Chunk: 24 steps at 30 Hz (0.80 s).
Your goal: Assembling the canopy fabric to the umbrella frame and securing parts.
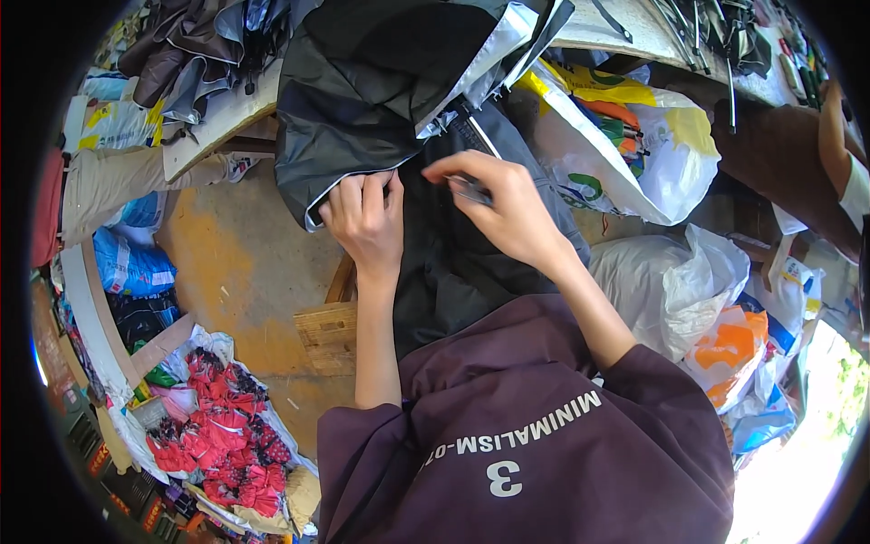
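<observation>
A black umbrella canopy (349,100) with a silvery underside hangs over the table edge and down towards my lap. My left hand (364,213) is closed on its pale-edged hem, fingers curled and pinching the cloth. Just to the right, my right hand (498,199) is held above dark fabric, its fingers bent together around a small grey, metallic-looking thing (471,190). Most of that thing is hidden by the fingers, so its kind is unclear. Beyond my hands, part of the umbrella's ribs and shaft (473,127) shows beneath the silver cloth.
A white-and-yellow sack (666,168) with colourful contents stands at the right, above pale plastic bags (671,281). Red folded fabric pieces (222,435) fill a sack at lower left. More umbrellas (195,54) lie on the table (222,122). People sit at both sides.
</observation>
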Each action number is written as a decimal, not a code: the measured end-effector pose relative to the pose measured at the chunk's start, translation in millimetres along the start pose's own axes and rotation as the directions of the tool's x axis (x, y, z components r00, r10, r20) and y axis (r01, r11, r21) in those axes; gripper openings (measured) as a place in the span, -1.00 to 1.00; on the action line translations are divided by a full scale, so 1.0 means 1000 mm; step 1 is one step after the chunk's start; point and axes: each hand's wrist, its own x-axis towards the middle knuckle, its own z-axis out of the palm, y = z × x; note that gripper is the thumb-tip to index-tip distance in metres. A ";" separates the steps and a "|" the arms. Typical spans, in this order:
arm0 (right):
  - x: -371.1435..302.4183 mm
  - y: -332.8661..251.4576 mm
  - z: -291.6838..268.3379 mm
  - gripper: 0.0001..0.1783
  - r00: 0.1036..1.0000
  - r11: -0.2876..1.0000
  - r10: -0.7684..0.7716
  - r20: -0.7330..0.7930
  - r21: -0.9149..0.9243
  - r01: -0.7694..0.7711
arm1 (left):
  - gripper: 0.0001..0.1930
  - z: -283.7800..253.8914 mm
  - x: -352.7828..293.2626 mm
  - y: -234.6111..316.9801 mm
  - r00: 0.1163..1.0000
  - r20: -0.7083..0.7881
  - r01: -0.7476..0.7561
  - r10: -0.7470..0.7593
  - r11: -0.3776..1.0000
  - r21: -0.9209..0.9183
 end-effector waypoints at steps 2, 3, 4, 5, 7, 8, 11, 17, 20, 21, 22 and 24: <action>0.018 0.000 0.011 -0.61 0.997 0.999 -0.034 0.072 0.016 0.033 | -0.74 -0.004 -0.001 0.000 0.999 -0.031 -0.017 0.017 1.000 -0.002; 0.027 0.001 0.015 -0.58 0.996 0.998 -0.056 0.075 0.033 0.054 | -0.75 -0.006 -0.002 0.000 0.999 -0.040 -0.018 0.018 1.000 -0.010; 0.035 0.004 0.017 -0.58 0.996 0.998 -0.057 0.074 0.033 0.054 | -0.76 -0.007 -0.002 0.000 0.999 -0.050 -0.020 0.019 1.000 -0.020; 0.044 0.006 0.018 -0.57 0.990 0.994 -0.107 0.086 0.012 0.107 | -0.76 -0.008 -0.002 0.000 0.998 -0.060 -0.022 0.020 0.999 -0.030; 0.055 0.008 0.022 -0.56 0.982 0.987 -0.160 0.102 -0.008 0.161 | -0.77 -0.010 -0.003 -0.001 0.997 -0.071 -0.023 0.020 0.999 -0.038; 0.061 0.008 0.025 -0.57 0.980 0.987 -0.163 0.114 0.004 0.163 | -0.77 -0.012 -0.003 -0.002 0.996 -0.087 -0.032 0.029 0.999 -0.035; 0.071 0.009 0.031 -0.62 0.975 0.985 -0.170 0.145 0.038 0.166 | -0.76 -0.014 -0.003 -0.005 0.989 -0.134 -0.066 0.061 0.997 -0.030; 0.071 -0.004 0.016 -0.69 0.939 0.948 -0.281 0.196 -0.096 0.304 | -0.79 -0.021 0.004 -0.012 0.968 -0.229 -0.102 0.103 0.995 0.018; 0.066 -0.033 -0.006 -0.71 0.942 0.976 -0.120 0.313 -0.135 0.169 | -0.81 -0.026 0.005 -0.016 0.958 -0.263 -0.102 0.113 0.993 0.054; 0.065 -0.037 -0.009 -0.72 0.935 0.981 -0.066 0.350 -0.151 0.125 | -0.82 -0.028 0.005 -0.018 0.955 -0.274 -0.103 0.117 0.992 0.068; 0.065 -0.036 -0.011 -0.72 0.934 0.981 -0.068 0.350 -0.150 0.127 | -0.82 -0.027 0.005 -0.018 0.954 -0.274 -0.103 0.118 0.992 0.070; 0.065 -0.033 -0.013 -0.68 0.878 0.988 -0.111 0.466 -0.043 0.147 | -0.82 -0.026 0.004 -0.019 0.952 -0.278 -0.114 0.131 0.991 0.073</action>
